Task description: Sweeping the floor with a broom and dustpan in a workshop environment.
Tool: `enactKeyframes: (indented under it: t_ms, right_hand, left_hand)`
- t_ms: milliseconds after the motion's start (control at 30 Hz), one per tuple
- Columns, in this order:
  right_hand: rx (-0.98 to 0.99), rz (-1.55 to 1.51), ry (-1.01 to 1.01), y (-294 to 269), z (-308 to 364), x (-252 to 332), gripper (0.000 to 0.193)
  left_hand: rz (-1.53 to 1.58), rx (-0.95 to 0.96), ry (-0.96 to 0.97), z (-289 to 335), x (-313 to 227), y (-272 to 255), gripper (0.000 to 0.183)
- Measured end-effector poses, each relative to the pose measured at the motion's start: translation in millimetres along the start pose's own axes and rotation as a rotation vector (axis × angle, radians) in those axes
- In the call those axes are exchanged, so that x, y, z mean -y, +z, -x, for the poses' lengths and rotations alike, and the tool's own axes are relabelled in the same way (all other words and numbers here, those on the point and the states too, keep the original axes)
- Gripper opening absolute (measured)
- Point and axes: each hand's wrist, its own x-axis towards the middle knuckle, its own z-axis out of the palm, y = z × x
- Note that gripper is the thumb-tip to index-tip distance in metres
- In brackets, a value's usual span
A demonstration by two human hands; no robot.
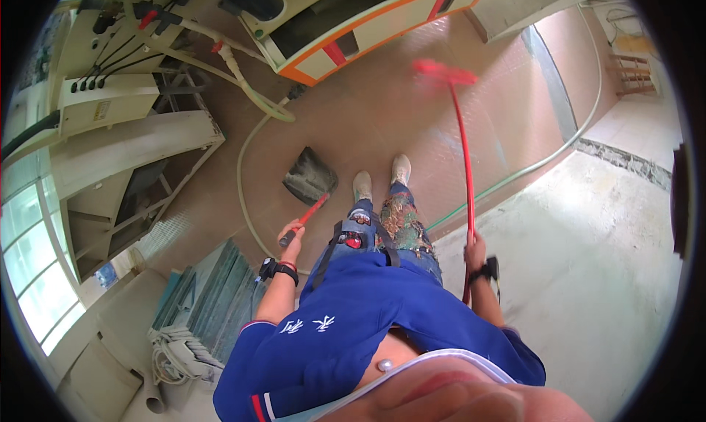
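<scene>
My left hand is closed around the red and black handle of a dark dustpan. The pan hangs low over or rests on the floor in front of my left shoe; which of the two I cannot tell. In my right hand is the long red stick of a broom. Its red head reaches far ahead on the reddish-brown floor and is smeared by motion. Both pale shoes stand between the two tools.
Ahead is a cabinet-like machine with orange trim. A pale green hose runs along the right, another hose curves at left. Metal framing stands left, with stacked greenish panels nearer. A whitish floor lies at right.
</scene>
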Motion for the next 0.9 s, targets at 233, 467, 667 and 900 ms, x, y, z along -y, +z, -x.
enactKeyframes:
  t_ms: [233,467,667,900]
  right_hand:
    - [-0.040,-0.140,-0.127,-3.2,-179.4,135.4,0.031]
    - [-0.015,0.004,0.018,31.9,-144.6,80.0,0.030]
    - [0.041,0.260,0.045,84.5,21.2,-32.9,0.032]
    - [-0.048,0.358,0.109,155.9,242.1,-159.5,0.033]
  left_hand:
    - [0.011,-0.026,-0.032,25.6,-30.9,5.1,0.013]
    - [0.003,0.004,-0.018,22.0,-13.8,-3.1,0.013]
    - [-0.053,0.136,0.062,-31.8,21.2,-41.0,0.013]
    - [-0.101,0.346,0.165,-62.3,33.1,-55.2,0.011]
